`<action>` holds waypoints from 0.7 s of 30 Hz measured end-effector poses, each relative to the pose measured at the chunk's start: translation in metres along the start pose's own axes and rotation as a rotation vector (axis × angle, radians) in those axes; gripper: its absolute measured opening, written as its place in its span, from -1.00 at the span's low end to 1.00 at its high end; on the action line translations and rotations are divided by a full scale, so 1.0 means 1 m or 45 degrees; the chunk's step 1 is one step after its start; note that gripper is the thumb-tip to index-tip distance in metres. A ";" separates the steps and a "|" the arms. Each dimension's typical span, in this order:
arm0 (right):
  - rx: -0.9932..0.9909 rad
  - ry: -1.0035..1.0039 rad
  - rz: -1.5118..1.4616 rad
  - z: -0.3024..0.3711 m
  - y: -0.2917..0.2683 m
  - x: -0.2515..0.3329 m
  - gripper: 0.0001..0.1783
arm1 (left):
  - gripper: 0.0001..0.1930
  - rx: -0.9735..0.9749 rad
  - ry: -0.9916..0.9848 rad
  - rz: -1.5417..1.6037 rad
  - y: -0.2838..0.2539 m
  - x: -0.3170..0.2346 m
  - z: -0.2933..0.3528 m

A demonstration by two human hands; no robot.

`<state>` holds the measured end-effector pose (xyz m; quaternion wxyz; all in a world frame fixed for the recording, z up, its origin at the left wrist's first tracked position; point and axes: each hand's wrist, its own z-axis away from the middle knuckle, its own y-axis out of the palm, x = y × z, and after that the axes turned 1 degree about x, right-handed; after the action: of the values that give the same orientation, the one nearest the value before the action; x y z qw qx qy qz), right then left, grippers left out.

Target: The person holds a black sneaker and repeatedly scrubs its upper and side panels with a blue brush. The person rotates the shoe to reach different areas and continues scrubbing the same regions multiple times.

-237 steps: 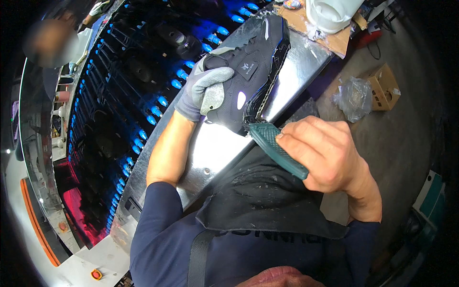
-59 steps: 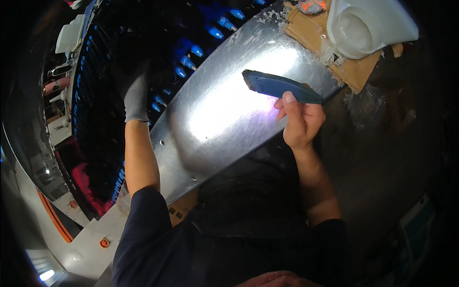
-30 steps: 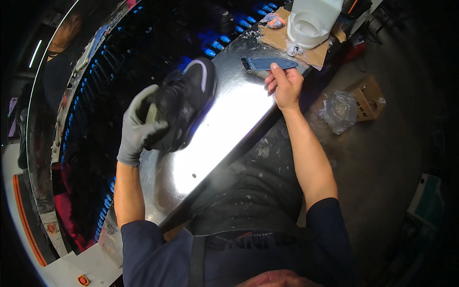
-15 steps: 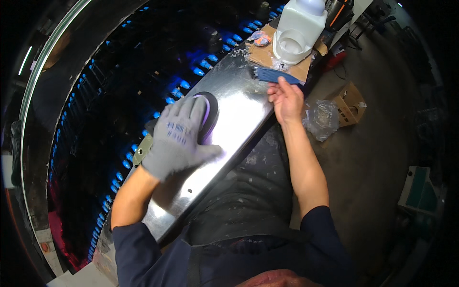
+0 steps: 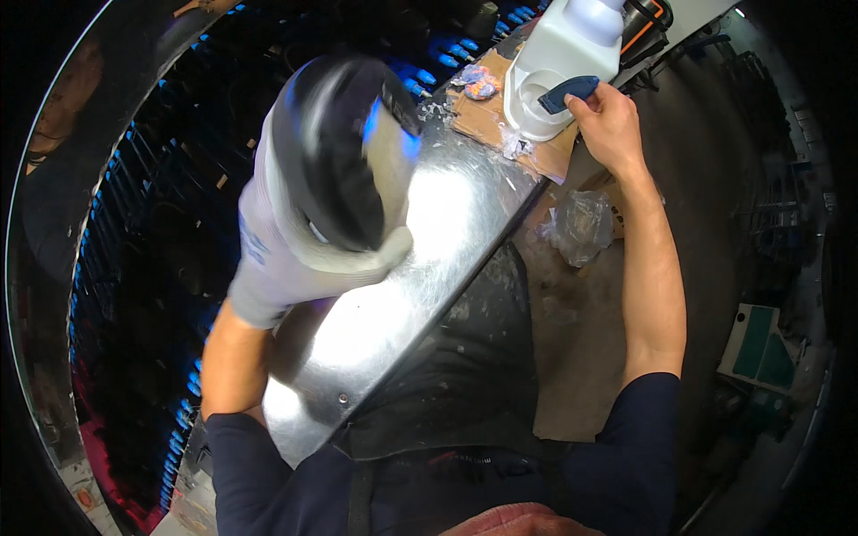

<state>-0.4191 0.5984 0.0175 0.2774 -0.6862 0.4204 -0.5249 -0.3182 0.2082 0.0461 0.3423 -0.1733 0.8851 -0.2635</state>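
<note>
My left hand (image 5: 277, 241), in a grey knit glove, holds up what looks like a black shoe (image 5: 331, 152), smeared by motion, with a pale patch on its right side. The glove wraps its lower left side, and the thumb lies along the bottom. My bare right hand (image 5: 609, 125) pinches a flat dark blue brush (image 5: 569, 94) between thumb and fingers. That brush slants into the round cup at the front of a white plastic dispenser bottle (image 5: 572, 54); its bristles are hidden there. Beneath the shoe runs a shiny metal bench top (image 5: 447, 196).
Stained cardboard (image 5: 478, 116) lies under the bottle, with a smeared multicoloured lump (image 5: 478, 85) on it. Rows of blue-tipped pegs (image 5: 416, 85) line a dark rack beyond the bench. A clear plastic bag (image 5: 583, 228) sits on the floor at right, and a green-and-white box (image 5: 760, 344) stands farther right.
My left hand has lifted the shoe off the metal top and turned it. My right hand has picked up the brush from the cardboard and brought it to the bottle's cup.
</note>
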 end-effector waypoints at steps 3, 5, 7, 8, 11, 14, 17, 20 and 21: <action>0.096 -0.028 0.110 -0.012 0.012 0.008 -0.70 | 0.07 -0.052 -0.006 0.096 0.034 0.016 0.026; 0.141 -0.081 0.183 -0.012 0.017 0.007 -0.71 | -0.02 0.027 0.083 -0.104 0.041 0.014 0.038; 0.088 -0.119 0.114 -0.012 0.017 0.005 -0.71 | -0.22 0.157 0.142 -0.333 0.031 0.010 0.047; 0.065 -0.141 0.078 -0.010 0.017 0.003 -0.70 | -0.29 0.221 0.187 -0.440 0.027 0.006 0.051; 0.045 0.171 -0.272 -0.013 0.018 -0.037 -0.68 | -0.27 0.420 0.005 -0.213 0.001 -0.003 0.067; -0.016 0.369 -0.759 -0.006 0.020 -0.041 -0.73 | -0.06 0.314 0.081 -0.241 0.004 0.009 0.108; -0.075 0.535 -1.053 0.004 0.026 -0.050 -0.72 | -0.01 0.251 0.201 -0.389 0.011 0.011 0.132; 0.200 0.540 -1.538 0.019 0.022 -0.070 -0.77 | -0.05 0.245 0.290 -0.529 0.015 0.016 0.152; 0.207 0.469 -1.651 0.024 0.015 -0.081 -0.79 | -0.09 0.287 0.289 -0.510 0.013 0.027 0.166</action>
<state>-0.4081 0.6598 -0.0410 -0.1190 -0.6757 -0.0767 -0.7234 -0.2230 0.1479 -0.0800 0.1988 -0.2753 0.8308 -0.4409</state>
